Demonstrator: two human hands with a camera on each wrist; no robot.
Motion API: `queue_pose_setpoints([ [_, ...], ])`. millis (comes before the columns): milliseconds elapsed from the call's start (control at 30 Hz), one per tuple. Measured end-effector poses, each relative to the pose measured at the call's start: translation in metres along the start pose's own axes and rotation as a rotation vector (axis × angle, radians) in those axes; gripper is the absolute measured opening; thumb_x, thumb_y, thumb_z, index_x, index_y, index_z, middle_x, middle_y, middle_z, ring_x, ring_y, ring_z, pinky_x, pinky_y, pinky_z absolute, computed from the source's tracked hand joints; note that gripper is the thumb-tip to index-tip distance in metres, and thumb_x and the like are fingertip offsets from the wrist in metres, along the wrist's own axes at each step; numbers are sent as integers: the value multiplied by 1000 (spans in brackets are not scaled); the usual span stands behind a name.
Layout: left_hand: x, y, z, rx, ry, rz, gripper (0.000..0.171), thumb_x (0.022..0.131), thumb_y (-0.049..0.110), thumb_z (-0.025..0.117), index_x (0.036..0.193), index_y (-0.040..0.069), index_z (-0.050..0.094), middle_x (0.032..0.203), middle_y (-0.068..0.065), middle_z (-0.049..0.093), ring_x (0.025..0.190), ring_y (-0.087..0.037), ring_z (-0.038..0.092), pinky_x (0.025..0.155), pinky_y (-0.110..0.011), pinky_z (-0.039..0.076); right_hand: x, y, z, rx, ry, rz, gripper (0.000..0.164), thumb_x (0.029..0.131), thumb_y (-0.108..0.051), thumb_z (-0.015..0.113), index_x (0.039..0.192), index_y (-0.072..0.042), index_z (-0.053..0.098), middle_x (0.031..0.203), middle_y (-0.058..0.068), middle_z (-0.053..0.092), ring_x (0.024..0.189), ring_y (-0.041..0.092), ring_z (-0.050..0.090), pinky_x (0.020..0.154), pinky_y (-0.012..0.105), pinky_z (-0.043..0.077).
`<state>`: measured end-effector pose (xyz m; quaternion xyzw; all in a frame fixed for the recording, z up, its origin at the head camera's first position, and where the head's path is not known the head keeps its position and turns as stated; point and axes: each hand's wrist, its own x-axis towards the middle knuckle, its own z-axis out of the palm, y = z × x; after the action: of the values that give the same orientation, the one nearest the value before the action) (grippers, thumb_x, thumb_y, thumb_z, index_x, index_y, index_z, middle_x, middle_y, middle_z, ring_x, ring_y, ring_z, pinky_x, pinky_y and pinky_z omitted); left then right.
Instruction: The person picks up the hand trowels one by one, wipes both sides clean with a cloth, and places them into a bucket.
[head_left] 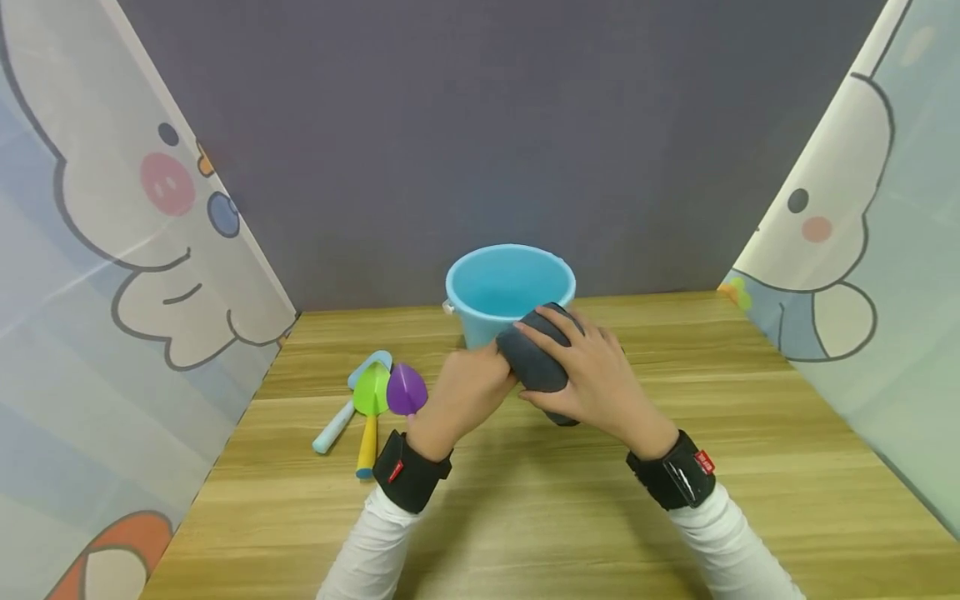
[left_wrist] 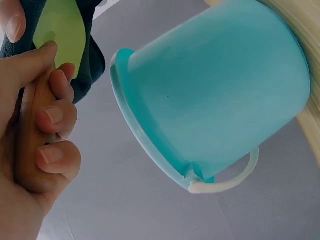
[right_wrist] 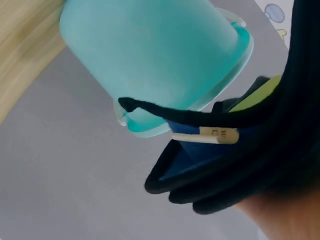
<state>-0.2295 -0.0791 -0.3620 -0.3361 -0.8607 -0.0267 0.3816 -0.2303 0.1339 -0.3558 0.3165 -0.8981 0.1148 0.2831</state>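
Observation:
My left hand (head_left: 467,387) grips the brown handle (left_wrist: 36,125) of a small shovel with a green blade (left_wrist: 62,27). Dark grey cloth (head_left: 531,354) is folded around that blade and hides much of it. From the other side, my right hand (head_left: 592,367) holds the cloth, fingers spread over its top and thumb below. In the right wrist view the cloth's layers hang loose, with a pale tag (right_wrist: 219,135) between them. Just behind both hands stands a light blue bucket (head_left: 480,327), upright, its rim partly overlapped by the cloth.
Left of my hands, several toy shovels lie on the wooden table (head_left: 525,533): a green one with a yellow handle (head_left: 367,446), a purple one (head_left: 407,390) and a light blue one (head_left: 334,427). A dark grey panel (head_left: 510,125) rises at the back, with cartoon-printed sheets (head_left: 90,275) on both sides.

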Motion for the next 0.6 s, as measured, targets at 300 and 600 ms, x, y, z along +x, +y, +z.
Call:
queue_pose_setpoints([
  [300,0,0,-1,-9,38,7,17,92,20,74,103,11,65,82,1,62,52,-11,56,48,-29,50,0,4,2,5,17,-9,86,79,-65,75,155,-40,40,155,7,47,122,44,60,89,63,52],
  [600,1,-1,-2,-23,38,13,19,93,21,73,107,10,64,83,0,63,53,-12,58,51,-29,53,1,7,5,-32,74,-32,80,81,-58,73,153,-37,44,149,9,51,114,44,63,83,60,52],
])
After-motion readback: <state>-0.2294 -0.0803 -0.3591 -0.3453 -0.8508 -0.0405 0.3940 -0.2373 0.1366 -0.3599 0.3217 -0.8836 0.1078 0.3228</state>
